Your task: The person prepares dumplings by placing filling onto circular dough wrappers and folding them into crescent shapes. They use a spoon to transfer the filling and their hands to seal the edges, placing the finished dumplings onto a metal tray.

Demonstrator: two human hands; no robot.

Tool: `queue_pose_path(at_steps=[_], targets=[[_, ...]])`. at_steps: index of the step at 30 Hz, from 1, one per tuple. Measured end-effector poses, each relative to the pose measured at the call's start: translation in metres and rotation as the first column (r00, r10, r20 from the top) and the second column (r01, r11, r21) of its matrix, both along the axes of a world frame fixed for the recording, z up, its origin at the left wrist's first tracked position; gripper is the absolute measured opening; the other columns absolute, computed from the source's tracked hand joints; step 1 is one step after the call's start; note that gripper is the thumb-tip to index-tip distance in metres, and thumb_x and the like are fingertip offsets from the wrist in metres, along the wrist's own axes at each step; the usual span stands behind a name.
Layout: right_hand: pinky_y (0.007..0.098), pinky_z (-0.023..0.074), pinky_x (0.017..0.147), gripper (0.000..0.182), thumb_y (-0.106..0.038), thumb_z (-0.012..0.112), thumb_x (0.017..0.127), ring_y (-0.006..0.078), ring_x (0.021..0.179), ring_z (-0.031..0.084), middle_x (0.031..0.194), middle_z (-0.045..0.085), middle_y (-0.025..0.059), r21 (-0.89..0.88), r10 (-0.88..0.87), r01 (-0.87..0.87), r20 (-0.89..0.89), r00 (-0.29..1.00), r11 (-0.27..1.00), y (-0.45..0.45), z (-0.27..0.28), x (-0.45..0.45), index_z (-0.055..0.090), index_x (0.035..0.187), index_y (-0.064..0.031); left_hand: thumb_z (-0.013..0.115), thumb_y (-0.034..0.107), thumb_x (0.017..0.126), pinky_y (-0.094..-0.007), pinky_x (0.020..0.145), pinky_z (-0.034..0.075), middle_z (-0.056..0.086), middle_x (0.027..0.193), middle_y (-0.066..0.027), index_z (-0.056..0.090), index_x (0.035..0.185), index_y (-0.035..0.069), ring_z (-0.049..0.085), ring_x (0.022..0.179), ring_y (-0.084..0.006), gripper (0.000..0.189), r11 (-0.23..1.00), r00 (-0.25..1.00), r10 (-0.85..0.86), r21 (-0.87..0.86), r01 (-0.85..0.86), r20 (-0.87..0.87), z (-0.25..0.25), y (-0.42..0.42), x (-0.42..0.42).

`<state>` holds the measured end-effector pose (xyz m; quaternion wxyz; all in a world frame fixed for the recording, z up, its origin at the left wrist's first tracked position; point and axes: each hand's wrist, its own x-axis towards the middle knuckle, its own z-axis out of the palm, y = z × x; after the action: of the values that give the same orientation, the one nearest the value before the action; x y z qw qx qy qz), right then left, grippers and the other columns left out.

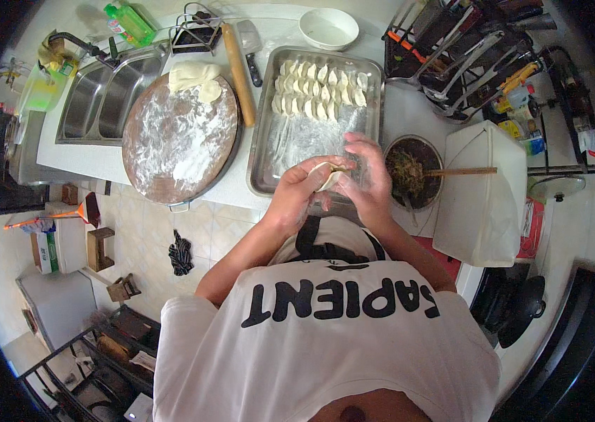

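Observation:
My left hand [303, 190] holds a folded dumpling [328, 178] of pale dough between thumb and fingers. My right hand [368, 182] pinches the dumpling's other side with its thumb and a finger, while its upper fingers are raised and spread. Both hands are over the near edge of a floured metal tray [263, 153], where rows of shaped dumplings [321, 89] lie at the far end. Right of my right hand stands a bowl of filling [408, 169] with chopsticks [461, 171] and a spoon in it. On the left, a floured round board [181, 142] bears a lump of dough [192, 76].
A rolling pin [238, 74] and a scraper or cleaver with a dark handle [253, 68] lie between board and tray. Behind the tray stands a white bowl [328, 29]. A double sink [86, 113] is at the left, a utensil rack [397, 58] and a white container [479, 195] at the right.

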<state>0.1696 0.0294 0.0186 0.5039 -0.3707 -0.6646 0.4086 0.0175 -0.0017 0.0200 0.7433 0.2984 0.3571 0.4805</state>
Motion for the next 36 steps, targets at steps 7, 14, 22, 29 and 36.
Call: queue_pose_path(at_steps=[7,14,22,29,36], targets=[[0.0377,0.0319,0.101,0.028,-0.009,0.062,0.074,0.0255,0.117,0.046,0.118,0.052,0.0129,-0.143,0.139,-0.138,-0.005,0.990,0.980,-0.014,0.005,0.028,0.055,0.100,-0.0024,0.045,0.017,0.096,-0.0225,0.057,0.046,0.053,0.126,-0.0102,0.045,0.130,0.003,0.063,0.084,-0.0178,0.037,0.987,0.996,-0.003,0.160,-0.012,0.091,0.020,-0.009,-0.005],[0.0363,0.0392,0.095,0.018,-0.007,0.063,0.077,0.0252,0.111,0.052,0.114,0.056,0.0118,-0.167,0.125,-0.118,0.035,0.991,0.979,-0.019,0.014,0.025,0.058,0.093,-0.0022,0.046,0.012,0.095,-0.0225,0.057,0.047,0.051,0.128,-0.0094,0.040,0.135,0.003,0.064,0.087,-0.0186,0.041,0.946,0.997,-0.067,0.316,0.074,-0.032,0.018,-0.008,-0.006],[0.0354,0.0427,0.089,0.009,-0.003,0.063,0.077,0.0239,0.102,0.056,0.104,0.059,0.0118,-0.090,0.025,-0.026,-0.012,1.000,0.996,-0.018,0.012,0.021,0.060,0.086,-0.0013,0.046,0.011,0.094,-0.0254,0.063,0.050,0.052,0.123,-0.0120,0.042,0.128,0.003,0.063,0.091,-0.0208,0.034,0.970,0.987,-0.001,0.242,0.040,-0.161,0.027,-0.006,0.000],[0.0343,0.0434,0.085,0.014,-0.002,0.065,0.074,0.0233,0.096,0.057,0.100,0.058,0.0117,0.018,-0.014,0.011,0.140,0.990,1.000,-0.016,0.008,0.024,0.061,0.087,-0.0018,0.044,0.003,0.094,-0.0276,0.070,0.052,0.058,0.100,-0.0098,0.048,0.106,0.001,0.063,0.089,-0.0194,0.013,0.994,0.998,0.018,0.111,-0.011,-0.060,0.020,-0.004,0.000],[0.0352,0.0429,0.086,0.025,-0.004,0.068,0.069,0.0262,0.097,0.057,0.102,0.058,0.0123,-0.035,-0.001,0.006,0.162,0.987,0.999,-0.017,0.020,0.016,0.058,0.092,-0.0036,0.049,0.004,0.092,-0.0267,0.068,0.053,0.060,0.093,-0.0083,0.052,0.098,0.000,0.062,0.083,-0.0150,0.008,0.993,0.991,0.101,0.071,-0.095,-0.087,0.017,-0.004,0.000]])
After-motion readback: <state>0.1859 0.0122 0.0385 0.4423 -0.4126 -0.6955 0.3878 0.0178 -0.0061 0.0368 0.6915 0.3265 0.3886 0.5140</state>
